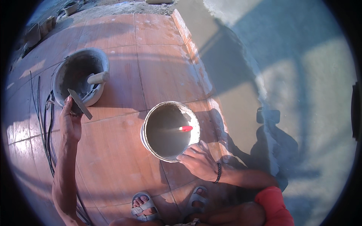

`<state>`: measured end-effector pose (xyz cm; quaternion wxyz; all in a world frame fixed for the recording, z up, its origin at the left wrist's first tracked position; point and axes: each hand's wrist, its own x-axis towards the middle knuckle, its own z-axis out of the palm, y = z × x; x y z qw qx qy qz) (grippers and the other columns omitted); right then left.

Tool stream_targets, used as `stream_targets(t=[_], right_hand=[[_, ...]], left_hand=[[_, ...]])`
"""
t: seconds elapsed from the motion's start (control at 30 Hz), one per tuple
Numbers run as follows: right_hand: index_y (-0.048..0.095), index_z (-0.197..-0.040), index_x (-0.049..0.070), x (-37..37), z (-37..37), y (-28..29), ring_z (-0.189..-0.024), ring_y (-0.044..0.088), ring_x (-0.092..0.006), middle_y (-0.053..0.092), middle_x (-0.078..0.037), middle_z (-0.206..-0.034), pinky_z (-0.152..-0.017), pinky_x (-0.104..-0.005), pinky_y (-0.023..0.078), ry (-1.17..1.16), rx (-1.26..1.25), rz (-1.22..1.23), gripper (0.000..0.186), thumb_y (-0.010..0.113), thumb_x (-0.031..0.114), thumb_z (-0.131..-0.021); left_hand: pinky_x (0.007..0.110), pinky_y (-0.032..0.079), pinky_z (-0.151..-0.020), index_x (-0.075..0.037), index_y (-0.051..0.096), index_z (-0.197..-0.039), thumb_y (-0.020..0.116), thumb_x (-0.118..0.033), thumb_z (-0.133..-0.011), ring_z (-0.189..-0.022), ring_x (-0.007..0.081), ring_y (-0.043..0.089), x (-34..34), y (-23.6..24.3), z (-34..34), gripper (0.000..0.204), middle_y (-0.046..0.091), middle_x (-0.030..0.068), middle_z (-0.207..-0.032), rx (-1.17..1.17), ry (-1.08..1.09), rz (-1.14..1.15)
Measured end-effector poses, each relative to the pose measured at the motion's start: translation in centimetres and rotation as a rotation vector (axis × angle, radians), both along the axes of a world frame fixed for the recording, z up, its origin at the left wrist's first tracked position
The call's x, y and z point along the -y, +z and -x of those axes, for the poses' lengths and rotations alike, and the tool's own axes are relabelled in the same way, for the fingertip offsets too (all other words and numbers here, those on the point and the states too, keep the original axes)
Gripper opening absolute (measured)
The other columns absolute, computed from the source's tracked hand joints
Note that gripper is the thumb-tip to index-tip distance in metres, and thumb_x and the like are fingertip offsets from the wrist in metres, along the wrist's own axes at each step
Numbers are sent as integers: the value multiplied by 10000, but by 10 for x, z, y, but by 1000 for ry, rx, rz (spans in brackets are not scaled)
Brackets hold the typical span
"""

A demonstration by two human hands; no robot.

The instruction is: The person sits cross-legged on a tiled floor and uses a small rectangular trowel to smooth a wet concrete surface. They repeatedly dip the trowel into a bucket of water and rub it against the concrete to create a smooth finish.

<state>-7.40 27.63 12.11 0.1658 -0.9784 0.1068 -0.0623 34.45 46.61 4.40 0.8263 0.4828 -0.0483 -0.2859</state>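
My left hand (70, 122) holds a flat grey rectangular piece (81, 103), like a trowel or float, at the front edge of a mortar-stained rubber tub (60, 81). A pale cylindrical object (97, 78) rests across the tub's right side. My right hand (194, 158) grips the near-right rim of a white bucket (146, 133) holding murky grey water. A red object (185, 129), probably a handle, shows inside the bucket.
Orange tiles (113, 132) lie underfoot, with dark cables (44, 124) along the left and my sandalled feet (141, 206) below. A raised tile strip (183, 28) borders a pale cement-like surface (301, 94) on the right. Rubble and containers (70, 8) stand at the back left.
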Motion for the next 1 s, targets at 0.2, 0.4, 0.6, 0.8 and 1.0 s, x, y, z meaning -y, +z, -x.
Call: stream_targets(t=[0.2,0.4,0.6,0.8,1.0], right_hand=[[716,-1007,106,3,-6,16,-959,552,-206,605,6,-897,-928,-479,384,-28,-46,-37,184,689,124,-826],[729,-981,98,0,-10,24,-967,566,-202,641,5,-942,-892,-444,390,-64,-82,-59,182,718,100,-800],[735,-990,90,-1,-5,25,-994,571,-217,654,-6,-988,-894,-446,417,-90,-99,-91,196,723,86,-795],[714,-1125,93,11,-3,48,-1146,558,-319,659,-84,-1126,-986,-510,422,-182,88,-165,358,710,55,-769],[680,-1163,69,28,24,60,-1116,577,-396,650,-147,-1121,-971,-499,469,-325,133,-172,416,696,10,-752]], left_hand=[[345,421,-929,-114,606,-1212,589,-303,-1006,-1037,105,543,-32,34,68,280,614,-11,-1110,-148,-52,-152],[368,439,-957,-80,579,-1218,573,-265,-1008,-1044,155,579,-53,54,87,280,629,17,-1120,-245,-125,-164],[397,452,-984,-58,561,-1204,552,-262,-1015,-1053,194,609,-52,80,97,278,637,48,-1102,-290,-174,-232],[344,495,-905,-31,549,-1146,607,-233,-991,-940,161,627,-57,110,111,261,627,57,-1053,23,-131,-481],[308,539,-778,-23,544,-1242,759,-187,-851,-916,205,623,65,185,124,475,608,90,-1035,1105,-798,-603]])
